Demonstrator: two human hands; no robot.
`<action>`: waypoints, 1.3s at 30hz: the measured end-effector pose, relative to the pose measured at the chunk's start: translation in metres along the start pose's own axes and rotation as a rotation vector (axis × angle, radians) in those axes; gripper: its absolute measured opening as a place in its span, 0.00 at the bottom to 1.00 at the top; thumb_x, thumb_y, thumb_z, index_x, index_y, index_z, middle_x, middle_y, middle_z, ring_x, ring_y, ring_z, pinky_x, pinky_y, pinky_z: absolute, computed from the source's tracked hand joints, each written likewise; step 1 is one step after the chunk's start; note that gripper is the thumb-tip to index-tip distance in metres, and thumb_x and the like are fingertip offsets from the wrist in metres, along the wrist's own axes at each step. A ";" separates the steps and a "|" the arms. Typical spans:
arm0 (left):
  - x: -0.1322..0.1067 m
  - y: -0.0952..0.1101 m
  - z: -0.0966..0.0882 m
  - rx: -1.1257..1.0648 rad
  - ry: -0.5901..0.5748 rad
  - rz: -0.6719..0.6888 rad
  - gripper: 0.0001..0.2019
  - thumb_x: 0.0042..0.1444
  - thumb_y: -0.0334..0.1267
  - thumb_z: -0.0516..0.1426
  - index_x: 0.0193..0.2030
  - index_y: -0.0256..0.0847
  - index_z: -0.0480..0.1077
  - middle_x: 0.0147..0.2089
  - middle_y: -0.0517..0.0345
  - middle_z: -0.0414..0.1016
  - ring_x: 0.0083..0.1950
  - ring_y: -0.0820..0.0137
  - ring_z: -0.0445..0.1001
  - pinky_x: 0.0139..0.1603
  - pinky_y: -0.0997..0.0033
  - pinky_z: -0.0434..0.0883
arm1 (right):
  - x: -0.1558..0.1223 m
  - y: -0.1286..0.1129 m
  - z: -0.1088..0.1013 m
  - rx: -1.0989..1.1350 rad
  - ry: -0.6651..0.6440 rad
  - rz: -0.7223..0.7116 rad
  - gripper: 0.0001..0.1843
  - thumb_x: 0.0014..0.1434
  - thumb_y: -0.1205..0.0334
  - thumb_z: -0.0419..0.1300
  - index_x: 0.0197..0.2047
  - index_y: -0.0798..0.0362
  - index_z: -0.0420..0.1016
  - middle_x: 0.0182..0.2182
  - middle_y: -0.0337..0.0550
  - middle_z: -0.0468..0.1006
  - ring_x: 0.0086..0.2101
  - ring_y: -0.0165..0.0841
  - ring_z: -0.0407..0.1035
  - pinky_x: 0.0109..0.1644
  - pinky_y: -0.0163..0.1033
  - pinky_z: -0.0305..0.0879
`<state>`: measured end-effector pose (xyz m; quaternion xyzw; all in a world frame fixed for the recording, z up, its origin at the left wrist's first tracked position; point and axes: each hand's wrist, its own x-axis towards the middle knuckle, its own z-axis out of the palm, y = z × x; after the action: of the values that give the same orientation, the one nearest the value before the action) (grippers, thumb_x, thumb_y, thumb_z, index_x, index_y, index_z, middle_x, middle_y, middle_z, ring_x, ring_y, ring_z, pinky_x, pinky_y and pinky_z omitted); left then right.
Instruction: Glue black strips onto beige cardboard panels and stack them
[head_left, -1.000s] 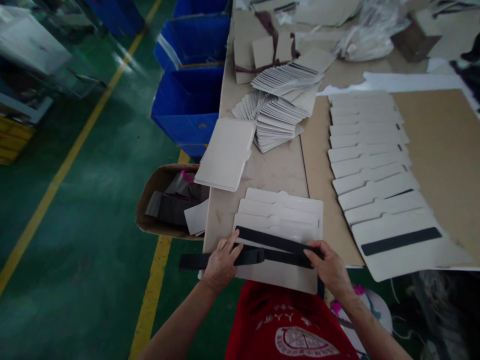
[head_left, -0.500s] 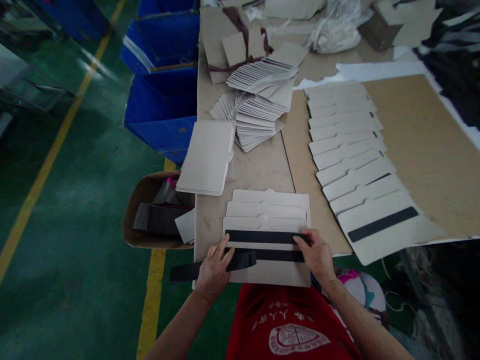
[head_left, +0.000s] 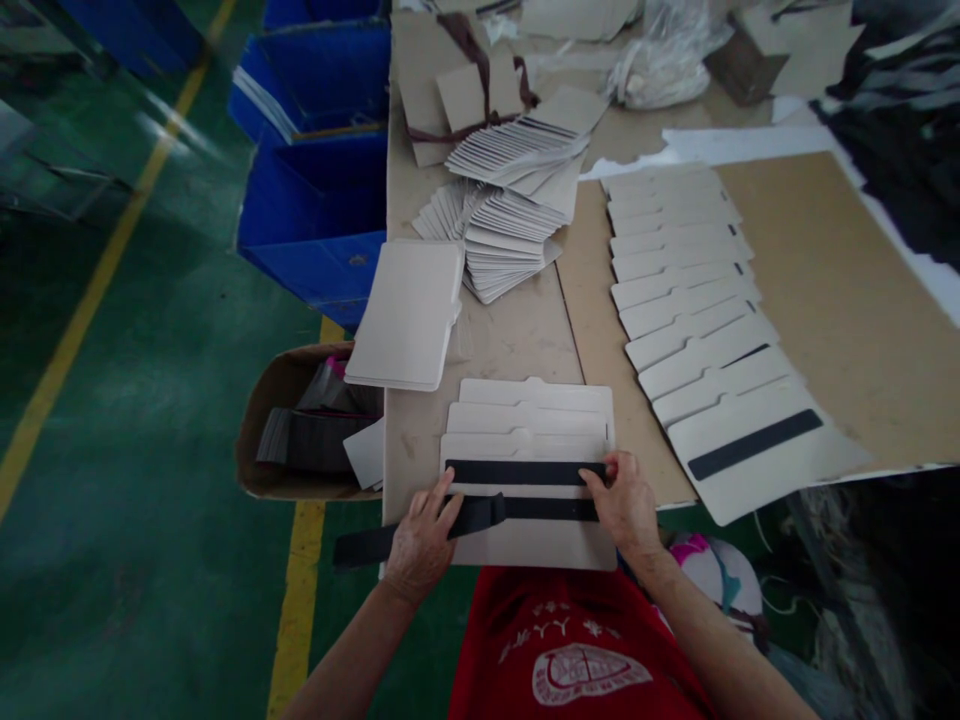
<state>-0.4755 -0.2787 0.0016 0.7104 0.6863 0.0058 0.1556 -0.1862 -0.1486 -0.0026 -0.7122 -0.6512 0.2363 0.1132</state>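
Several pale grey cards (head_left: 532, 552) with small tabs lie overlapping at the table's front edge. A black strip (head_left: 517, 473) stretches across one card, and a lower black strip (head_left: 551, 508) crosses the card nearest me. My left hand (head_left: 420, 535) touches the upper strip's left end with a fingertip. Loose black strips (head_left: 367, 545) are held in that same hand, their ends sticking out on both sides. Pinched between thumb and fingers of my right hand (head_left: 624, 500) is the upper strip's right end.
A fanned row of cards (head_left: 694, 345) lies on brown board to the right, the nearest bearing a black strip. Left are a card stack (head_left: 409, 310), blue bins (head_left: 315, 195) and a carton (head_left: 251, 430). Fanned card piles (head_left: 510, 245) and a plastic bag (head_left: 660, 70) lie farther back.
The whole view has shifted slightly left. Both hands keep nearly the same places on the upper black strip.
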 end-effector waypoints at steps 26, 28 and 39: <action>0.018 0.017 -0.008 -0.046 -0.109 -0.119 0.35 0.56 0.33 0.55 0.70 0.49 0.50 0.66 0.42 0.55 0.65 0.54 0.60 0.59 0.53 0.68 | -0.025 -0.035 -0.008 -0.596 -0.306 -0.597 0.40 0.55 0.80 0.48 0.67 0.42 0.59 0.50 0.53 0.70 0.43 0.42 0.67 0.40 0.42 0.72; 0.018 0.017 -0.007 -0.074 -0.108 -0.126 0.33 0.56 0.33 0.55 0.69 0.49 0.52 0.65 0.43 0.56 0.65 0.54 0.59 0.60 0.53 0.67 | -0.027 -0.024 -0.012 -0.574 -0.278 -0.609 0.38 0.55 0.80 0.48 0.67 0.45 0.61 0.54 0.52 0.69 0.45 0.42 0.66 0.46 0.44 0.70; 0.004 0.015 -0.038 -0.459 0.000 -0.335 0.27 0.53 0.30 0.53 0.62 0.43 0.63 0.63 0.46 0.61 0.64 0.57 0.62 0.64 0.53 0.61 | -0.026 0.013 -0.027 -0.178 -0.069 -0.437 0.24 0.57 0.71 0.49 0.56 0.61 0.71 0.52 0.60 0.70 0.48 0.48 0.65 0.52 0.55 0.64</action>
<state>-0.4687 -0.2671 0.0408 0.5333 0.7750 0.1353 0.3110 -0.1629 -0.1715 0.0191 -0.5530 -0.8116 0.1723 0.0761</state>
